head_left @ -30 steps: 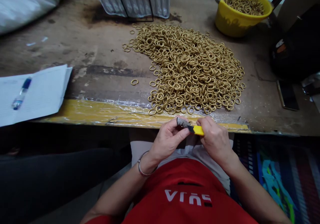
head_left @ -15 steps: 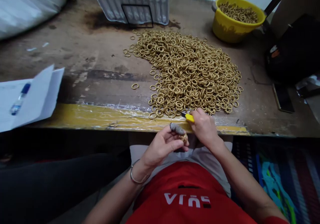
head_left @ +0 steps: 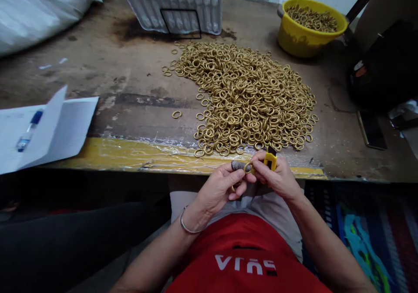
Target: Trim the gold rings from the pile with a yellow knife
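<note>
My left hand (head_left: 218,187) is closed on a gold-coloured ring (head_left: 245,168), pinched at the fingertips just beyond the table's front edge. A grey cover (head_left: 237,165) wraps its index finger, and a bit of another ring (head_left: 233,188) shows among the lower fingers. My right hand (head_left: 281,177) grips a yellow utility knife (head_left: 270,159), its dark end pointing up. That hand's thumb and fingertips also meet the ring's right side. Right behind both hands spreads a big pile of similar rings (head_left: 248,92).
A yellow tub (head_left: 300,38) of rings stands at the back right, near a phone (head_left: 372,129). At the back are a ribbed grey-white container (head_left: 183,5) and a white sack (head_left: 42,14). Folded paper (head_left: 72,119) with a blue-capped marker (head_left: 29,132) lies left.
My right hand has drawn back from the pile's edge to meet my left hand at a ring. The knife has turned from lying toward the pile to pointing up. The paper has opened wider.
</note>
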Demonstrator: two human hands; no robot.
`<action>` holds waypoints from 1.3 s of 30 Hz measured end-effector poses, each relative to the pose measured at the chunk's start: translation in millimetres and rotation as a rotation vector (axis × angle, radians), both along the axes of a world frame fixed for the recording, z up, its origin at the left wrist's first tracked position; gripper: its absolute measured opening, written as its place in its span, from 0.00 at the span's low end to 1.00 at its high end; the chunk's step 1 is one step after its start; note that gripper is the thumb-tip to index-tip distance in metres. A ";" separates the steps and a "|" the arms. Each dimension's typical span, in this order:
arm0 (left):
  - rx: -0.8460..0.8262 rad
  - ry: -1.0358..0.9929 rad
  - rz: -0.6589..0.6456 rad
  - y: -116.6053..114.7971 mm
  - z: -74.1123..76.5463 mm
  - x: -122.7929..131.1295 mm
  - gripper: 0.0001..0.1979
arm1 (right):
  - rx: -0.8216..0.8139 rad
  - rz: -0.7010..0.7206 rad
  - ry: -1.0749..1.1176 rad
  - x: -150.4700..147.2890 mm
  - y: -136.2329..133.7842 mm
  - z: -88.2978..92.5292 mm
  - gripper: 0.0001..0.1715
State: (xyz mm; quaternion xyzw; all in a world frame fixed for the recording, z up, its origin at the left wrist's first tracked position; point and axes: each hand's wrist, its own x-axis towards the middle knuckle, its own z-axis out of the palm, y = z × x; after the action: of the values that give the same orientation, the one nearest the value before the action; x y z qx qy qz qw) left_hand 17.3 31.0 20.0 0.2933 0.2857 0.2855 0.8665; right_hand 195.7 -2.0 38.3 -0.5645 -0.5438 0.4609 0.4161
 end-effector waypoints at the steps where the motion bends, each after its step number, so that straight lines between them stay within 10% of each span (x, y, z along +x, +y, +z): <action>1: -0.009 -0.006 0.001 -1.3 1.5 1.2 0.17 | 0.032 0.009 -0.033 -0.3 -1.3 0.1 0.16; 8: 0.175 0.256 0.084 -5.5 5.0 -0.7 0.19 | 0.251 0.076 -0.816 -2.3 -17.5 7.1 0.13; 15: 0.554 0.416 0.118 -5.5 11.6 -5.4 0.11 | 0.135 0.089 -1.222 -8.6 -18.9 8.7 0.13; 19: 0.719 0.470 0.028 -12.9 28.3 -14.8 0.09 | -0.098 -0.130 -1.372 17.5 -11.0 9.2 0.13; 32: 0.036 -0.002 -0.043 -2.1 -0.8 -12.3 0.17 | -0.016 -0.045 -1.326 -1.1 22.3 -12.3 0.12; 39: 0.020 0.127 0.097 5.6 -2.9 -2.8 0.18 | 0.172 -0.088 -0.444 16.2 2.3 6.0 0.10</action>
State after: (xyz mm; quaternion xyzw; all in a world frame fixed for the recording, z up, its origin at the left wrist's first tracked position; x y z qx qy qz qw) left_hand 14.5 36.6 17.1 0.3051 0.3511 0.3107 0.8289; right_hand 211.9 0.3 44.3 -0.6377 -0.6342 0.2589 0.3523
